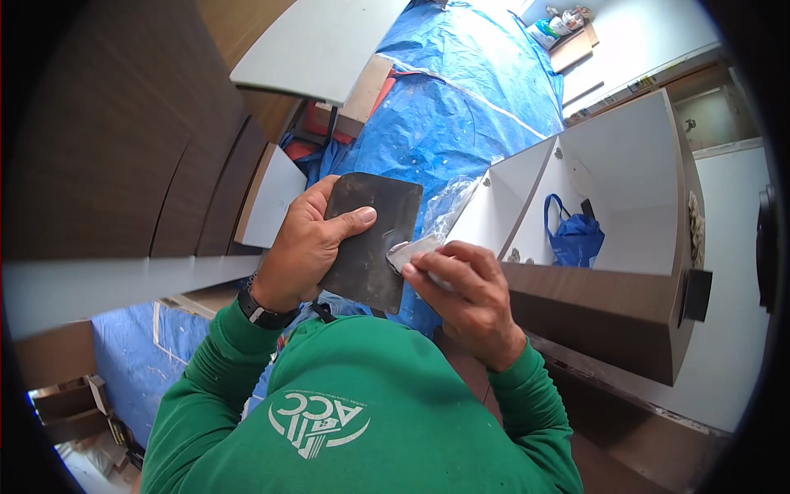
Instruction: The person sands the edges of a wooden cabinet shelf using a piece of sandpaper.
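Note:
My left hand [303,240] grips a dark, flat plate [369,257] with rounded corners, its thumb lying across the top face. Pale smudges mark the plate's surface. In my right hand [471,298], fingers and thumb pinch a whitish flat piece [418,249] with a thin dark edge; its exact kind is unclear. That edge meets the plate near its right side, with a small pale dab there. Both hands are in front of my chest, above the floor.
Blue sheeting [461,90] covers the floor ahead. On the right stands an open white-lined cabinet [634,181] holding a blue bag [576,239]. Brown cabinet panels [140,140] rise on the left. A white board [317,45] juts out at upper left, and clear plastic [451,202] lies beyond my hands.

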Demonstrator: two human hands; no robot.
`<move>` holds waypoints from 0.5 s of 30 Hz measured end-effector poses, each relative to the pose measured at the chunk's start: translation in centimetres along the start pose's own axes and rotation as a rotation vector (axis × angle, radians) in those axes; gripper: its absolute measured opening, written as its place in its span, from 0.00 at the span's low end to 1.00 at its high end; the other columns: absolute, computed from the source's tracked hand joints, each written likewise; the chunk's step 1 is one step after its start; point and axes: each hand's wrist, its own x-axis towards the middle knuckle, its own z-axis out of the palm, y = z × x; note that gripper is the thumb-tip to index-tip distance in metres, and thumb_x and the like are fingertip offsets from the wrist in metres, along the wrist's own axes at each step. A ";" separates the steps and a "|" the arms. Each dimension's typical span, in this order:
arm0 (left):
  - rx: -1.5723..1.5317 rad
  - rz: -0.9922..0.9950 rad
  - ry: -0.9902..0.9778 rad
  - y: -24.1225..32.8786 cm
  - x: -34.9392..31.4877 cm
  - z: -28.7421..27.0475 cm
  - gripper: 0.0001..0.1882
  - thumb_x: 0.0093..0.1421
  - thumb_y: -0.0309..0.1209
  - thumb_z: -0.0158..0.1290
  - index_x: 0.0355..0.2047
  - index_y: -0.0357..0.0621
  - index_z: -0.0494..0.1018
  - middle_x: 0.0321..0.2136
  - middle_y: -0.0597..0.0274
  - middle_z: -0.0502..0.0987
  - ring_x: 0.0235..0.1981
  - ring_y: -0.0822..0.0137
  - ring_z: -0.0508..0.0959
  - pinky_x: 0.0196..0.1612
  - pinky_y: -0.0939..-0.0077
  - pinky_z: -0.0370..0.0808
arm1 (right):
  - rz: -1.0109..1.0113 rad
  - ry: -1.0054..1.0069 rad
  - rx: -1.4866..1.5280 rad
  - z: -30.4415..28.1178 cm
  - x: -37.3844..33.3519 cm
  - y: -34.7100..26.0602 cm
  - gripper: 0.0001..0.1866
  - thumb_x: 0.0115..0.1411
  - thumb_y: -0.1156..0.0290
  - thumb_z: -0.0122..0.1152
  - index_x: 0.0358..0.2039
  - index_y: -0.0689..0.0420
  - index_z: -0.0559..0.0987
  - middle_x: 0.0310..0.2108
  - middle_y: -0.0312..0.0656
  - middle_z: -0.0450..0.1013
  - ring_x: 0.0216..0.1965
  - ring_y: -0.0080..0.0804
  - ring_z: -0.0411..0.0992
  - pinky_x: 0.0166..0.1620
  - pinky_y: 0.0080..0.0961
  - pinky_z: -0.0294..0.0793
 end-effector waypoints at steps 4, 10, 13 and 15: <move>0.043 -0.040 -0.018 3.9 6.4 0.3 0.15 0.67 0.23 0.57 0.54 0.37 0.72 0.44 0.60 0.82 0.40 0.72 0.84 0.44 0.76 0.83 | 0.056 -0.044 -0.024 -0.7 4.2 4.3 0.19 0.47 0.75 0.70 0.43 0.53 0.87 0.44 0.34 0.79 0.45 0.35 0.77 0.46 0.33 0.75; 0.138 -0.027 -0.148 8.1 14.0 1.6 0.16 0.67 0.24 0.58 0.54 0.37 0.72 0.45 0.59 0.82 0.40 0.73 0.83 0.44 0.77 0.83 | 0.123 -0.009 -0.042 0.3 8.5 9.2 0.20 0.48 0.77 0.69 0.45 0.53 0.87 0.44 0.36 0.80 0.45 0.35 0.77 0.47 0.33 0.75; 0.112 -0.069 -0.146 8.8 17.1 2.5 0.14 0.69 0.23 0.55 0.53 0.35 0.71 0.43 0.60 0.81 0.38 0.74 0.83 0.43 0.78 0.83 | 0.208 0.091 0.014 0.0 9.9 11.7 0.20 0.49 0.81 0.68 0.44 0.55 0.87 0.44 0.37 0.80 0.45 0.37 0.77 0.48 0.33 0.78; 0.057 -0.118 -0.142 9.1 19.2 2.9 0.14 0.68 0.23 0.55 0.53 0.35 0.71 0.43 0.59 0.82 0.38 0.73 0.83 0.42 0.77 0.84 | 0.220 0.140 0.027 0.8 10.6 13.3 0.20 0.48 0.83 0.69 0.44 0.55 0.87 0.45 0.37 0.80 0.45 0.38 0.78 0.47 0.33 0.81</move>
